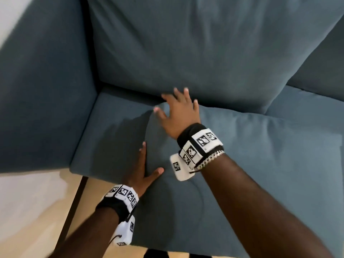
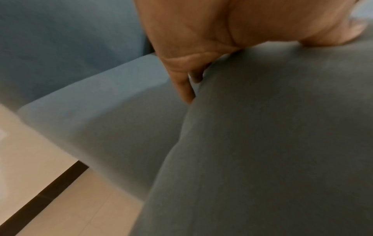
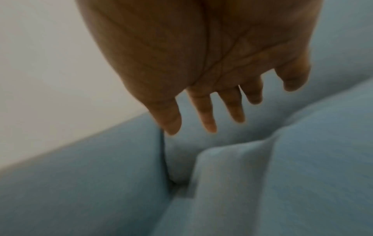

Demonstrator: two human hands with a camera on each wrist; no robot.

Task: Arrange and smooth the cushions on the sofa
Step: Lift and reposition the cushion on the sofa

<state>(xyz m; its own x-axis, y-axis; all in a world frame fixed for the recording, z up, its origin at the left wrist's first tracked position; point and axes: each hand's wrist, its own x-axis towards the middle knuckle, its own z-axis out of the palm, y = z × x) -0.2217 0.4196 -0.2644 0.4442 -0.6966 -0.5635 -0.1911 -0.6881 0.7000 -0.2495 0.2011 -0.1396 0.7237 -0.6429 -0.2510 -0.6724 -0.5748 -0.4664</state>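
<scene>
A blue-grey seat cushion (image 1: 242, 155) lies loose on the sofa's seat base (image 1: 111, 131), below the upright back cushion (image 1: 186, 53). My left hand (image 1: 144, 167) lies flat against the seat cushion's left side, with straight fingers along the edge and the thumb on top. In the left wrist view the left hand's palm (image 2: 201, 39) presses into the seat cushion's side (image 2: 282, 143). My right hand (image 1: 174, 106) hovers with spread, straight fingers over the seat cushion's far left corner, by the back cushion's lower edge. Nothing is held in the right hand (image 3: 201, 63).
The sofa's left armrest (image 1: 46, 90) stands close to the left of the hands. A strip of seat base shows between it and the cushion. A second back cushion (image 1: 320, 67) sits at the right. Pale wood floor (image 1: 37, 211) and a dark sofa leg (image 1: 74, 202) lie below.
</scene>
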